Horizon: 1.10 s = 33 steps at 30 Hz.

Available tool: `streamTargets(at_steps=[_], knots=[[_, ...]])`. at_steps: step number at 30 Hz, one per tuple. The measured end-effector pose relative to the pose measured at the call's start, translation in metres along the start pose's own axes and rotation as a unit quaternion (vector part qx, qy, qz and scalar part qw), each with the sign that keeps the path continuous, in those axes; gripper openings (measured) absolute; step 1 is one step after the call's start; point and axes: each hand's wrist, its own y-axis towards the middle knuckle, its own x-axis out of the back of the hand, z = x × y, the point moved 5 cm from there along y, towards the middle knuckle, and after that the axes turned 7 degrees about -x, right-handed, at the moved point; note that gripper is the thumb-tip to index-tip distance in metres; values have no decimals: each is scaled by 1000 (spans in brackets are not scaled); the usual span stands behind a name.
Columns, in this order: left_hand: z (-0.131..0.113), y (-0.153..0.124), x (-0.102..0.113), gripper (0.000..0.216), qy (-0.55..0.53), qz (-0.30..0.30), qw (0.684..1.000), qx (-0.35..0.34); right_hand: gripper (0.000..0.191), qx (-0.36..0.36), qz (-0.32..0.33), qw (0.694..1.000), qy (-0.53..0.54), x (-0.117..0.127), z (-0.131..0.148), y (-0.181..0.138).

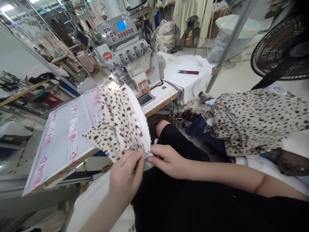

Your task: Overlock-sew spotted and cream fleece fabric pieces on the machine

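A cream fabric piece with dark leopard spots and a white fleece lining (118, 119) runs from the needle of the overlock sewing machine (130, 58) down over the table's near edge. My left hand (126, 175) pinches the lower corner of this fabric with closed fingers. My right hand (167, 159) pinches the same corner from the right, fingertips meeting the left hand's. Both hands hover above my lap, which is covered in black cloth.
The white sewing table (62, 138) slopes to the left with pink printed tape on it. A pile of the same spotted fabric (253, 119) lies at the right. Red-handled snips (189, 72) rest on white cloth behind the machine. A black fan (282, 48) stands at upper right.
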Motion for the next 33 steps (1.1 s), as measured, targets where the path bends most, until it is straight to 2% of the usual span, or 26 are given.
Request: streamTargets(at_steps=[8, 15, 21, 27, 31, 33], knots=[[1, 2, -5, 18, 66, 44, 996, -47, 16, 11, -12, 999, -45, 2, -2, -1], [4, 4, -3, 16, 49, 59, 996, -43, 18, 37, -13, 996, -76, 6, 3, -1], [2, 10, -4, 14, 33, 66, 995, -64, 9, 41, 9, 995, -95, 5, 7, 1], [7, 12, -4, 13, -18, 87, 994, -59, 12, 65, 54, 991, -101, 12, 12, 0], [7, 11, -4, 14, -11, 84, 994, -74, 18, 142, -64, 966, -204, 38, 26, 5], [3, 13, -4, 18, 9, 70, 993, -99, 26, 211, -74, 936, -270, 45, 36, 10]])
